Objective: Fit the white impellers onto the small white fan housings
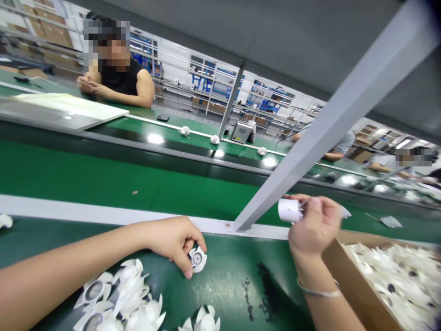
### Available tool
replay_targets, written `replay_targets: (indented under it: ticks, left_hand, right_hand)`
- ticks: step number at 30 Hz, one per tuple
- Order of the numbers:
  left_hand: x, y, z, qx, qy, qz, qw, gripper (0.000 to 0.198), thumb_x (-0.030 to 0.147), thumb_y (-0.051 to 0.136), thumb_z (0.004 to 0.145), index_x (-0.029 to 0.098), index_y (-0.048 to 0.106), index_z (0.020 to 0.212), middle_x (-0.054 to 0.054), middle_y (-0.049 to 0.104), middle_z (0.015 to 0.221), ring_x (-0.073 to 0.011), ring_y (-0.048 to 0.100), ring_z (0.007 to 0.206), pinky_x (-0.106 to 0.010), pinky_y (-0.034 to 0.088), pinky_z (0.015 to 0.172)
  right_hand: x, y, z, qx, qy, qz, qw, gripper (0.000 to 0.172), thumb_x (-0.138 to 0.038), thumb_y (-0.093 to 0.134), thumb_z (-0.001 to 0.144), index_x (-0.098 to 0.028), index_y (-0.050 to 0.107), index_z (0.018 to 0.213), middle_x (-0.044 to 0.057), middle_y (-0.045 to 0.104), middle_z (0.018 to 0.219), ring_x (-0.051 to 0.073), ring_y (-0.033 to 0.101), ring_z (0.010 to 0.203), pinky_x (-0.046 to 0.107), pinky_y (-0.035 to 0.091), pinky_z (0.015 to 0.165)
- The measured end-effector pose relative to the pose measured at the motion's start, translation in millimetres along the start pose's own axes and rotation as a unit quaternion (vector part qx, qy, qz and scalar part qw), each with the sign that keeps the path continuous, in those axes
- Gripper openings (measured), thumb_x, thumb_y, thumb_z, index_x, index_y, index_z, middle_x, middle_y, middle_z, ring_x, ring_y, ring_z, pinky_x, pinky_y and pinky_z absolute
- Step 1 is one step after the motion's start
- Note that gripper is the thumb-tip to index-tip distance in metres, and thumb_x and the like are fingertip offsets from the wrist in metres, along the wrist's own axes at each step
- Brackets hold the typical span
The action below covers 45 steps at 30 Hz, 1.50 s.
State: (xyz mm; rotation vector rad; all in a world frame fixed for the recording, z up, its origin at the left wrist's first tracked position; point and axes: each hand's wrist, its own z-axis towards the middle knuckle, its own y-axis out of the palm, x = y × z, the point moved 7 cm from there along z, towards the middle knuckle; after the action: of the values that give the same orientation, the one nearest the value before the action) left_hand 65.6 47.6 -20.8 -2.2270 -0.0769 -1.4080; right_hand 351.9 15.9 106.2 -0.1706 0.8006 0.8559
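Over the green work surface, my left hand (182,246) pinches a small white fan wheel (197,259) with a round grey hub. My right hand (315,223), slightly blurred, is raised beside the slanted post and holds a white cylindrical part (289,210), its round body pointing left; thin prongs or wires show between it and the fingers. A pile of white fan wheels (132,294) lies below my left forearm, and more wheels (206,320) lie at the bottom edge.
A cardboard box (358,285) full of white fan wheels stands at the right. The slanted post (292,147) rises from the pale rail (86,214). Beyond the green belt (86,170), a person in black (120,85) sits at the far side.
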Motion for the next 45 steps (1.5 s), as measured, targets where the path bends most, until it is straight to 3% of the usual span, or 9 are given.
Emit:
replay_targets:
  ticks: [2,5,10,19,24,27,30,38,45]
  left_hand:
    - [5.4,-0.1,-1.2,-0.002,0.019,0.019,1.0,0.068,0.05,0.09,0.052,0.024,0.072,0.112,0.007,0.061,0.064,-0.0082,0.053,0.051,-0.02,0.034,0.05]
    - [13.5,-2.1,-2.9,-0.004,0.051,0.041,0.998,0.066,0.05,0.089,0.056,0.023,0.072,0.114,0.007,0.062,0.064,-0.0086,0.054,0.053,-0.021,0.036,0.053]
    - [18.8,-10.1,-5.0,-0.023,0.068,0.013,0.997,0.088,0.044,0.093,0.049,0.024,0.057,0.127,0.01,0.056,0.064,-0.0094,0.053,0.055,-0.02,0.035,0.052]
    - [12.1,-10.5,1.5,-0.072,0.088,-0.081,0.99,0.101,0.046,0.09,0.057,0.024,0.035,0.138,0.009,0.059,0.067,-0.0128,0.055,0.058,-0.024,0.041,0.055]
    - [14.1,-13.7,1.1,-0.024,0.079,-0.003,0.997,0.095,0.046,0.089,0.056,0.023,0.043,0.136,0.006,0.066,0.07,-0.0148,0.06,0.062,-0.024,0.04,0.058]
    - [18.5,-16.5,-2.6,-0.012,0.082,0.028,0.996,0.085,0.051,0.087,0.06,0.023,0.049,0.131,0.007,0.061,0.066,-0.013,0.056,0.059,-0.024,0.038,0.055]
    - [18.9,-16.9,-3.8,-0.015,0.072,0.042,0.996,0.081,0.052,0.084,0.064,0.022,0.049,0.131,0.009,0.059,0.064,-0.0115,0.054,0.056,-0.023,0.036,0.054]
    - [14.1,-13.1,0.6,-0.034,0.006,0.032,0.999,0.083,0.053,0.082,0.064,0.023,0.048,0.133,0.009,0.058,0.063,-0.0117,0.051,0.053,-0.024,0.033,0.05]
    - [22.3,-7.4,-2.7,-0.016,-0.052,0.064,0.996,0.069,0.049,0.079,0.067,0.021,0.051,0.124,0.006,0.062,0.07,-0.0135,0.058,0.058,-0.024,0.037,0.054]
  right_hand:
    - [-44.5,13.7,-19.5,-0.027,-0.062,0.043,0.997,0.007,-0.025,0.055,0.09,-0.023,0.048,0.091,-0.001,0.067,0.072,0.02,0.068,0.065,0.045,0.059,0.07]
    - [-68.5,47.7,-62.6,-0.195,-0.021,0.032,0.98,0.002,-0.02,0.051,0.093,-0.022,0.051,0.095,0.003,0.07,0.083,0.022,0.071,0.077,0.044,0.058,0.073]
    - [-46.1,84.4,-131.6,-0.447,0.003,-0.092,0.89,0.008,-0.02,0.048,0.097,-0.023,0.056,0.099,0.003,0.071,0.092,0.016,0.069,0.081,0.032,0.054,0.073]
    - [-46.6,113.4,-177.7,-0.612,-0.046,-0.089,0.784,0.01,-0.017,0.043,0.099,-0.022,0.052,0.101,0.003,0.067,0.092,0.015,0.064,0.079,0.026,0.049,0.069]
    - [-41.1,120.1,-184.0,-0.65,-0.045,-0.103,0.752,0.016,-0.019,0.036,0.101,-0.02,0.053,0.099,0.007,0.064,0.097,0.02,0.06,0.091,0.035,0.049,0.081]
    - [-35.9,112.6,-168.0,-0.606,-0.052,-0.147,0.78,0.02,-0.024,0.039,0.101,-0.021,0.054,0.114,0.01,0.062,0.111,0.023,0.058,0.104,0.041,0.047,0.09]
    - [-24.3,102.6,-155.1,-0.575,-0.022,-0.202,0.792,0.022,-0.029,0.039,0.102,-0.021,0.057,0.111,0.009,0.063,0.102,0.023,0.059,0.095,0.038,0.047,0.081]
    - [-9.7,104.3,-167.9,-0.637,-0.054,-0.277,0.718,0.033,-0.031,0.03,0.104,-0.017,0.059,0.096,0.007,0.056,0.085,0.022,0.052,0.08,0.037,0.041,0.072]
    - [-3.7,102.1,-171.8,-0.636,-0.053,-0.272,0.72,0.034,-0.031,0.028,0.104,-0.016,0.059,0.106,0.008,0.055,0.088,0.023,0.051,0.084,0.04,0.042,0.077]
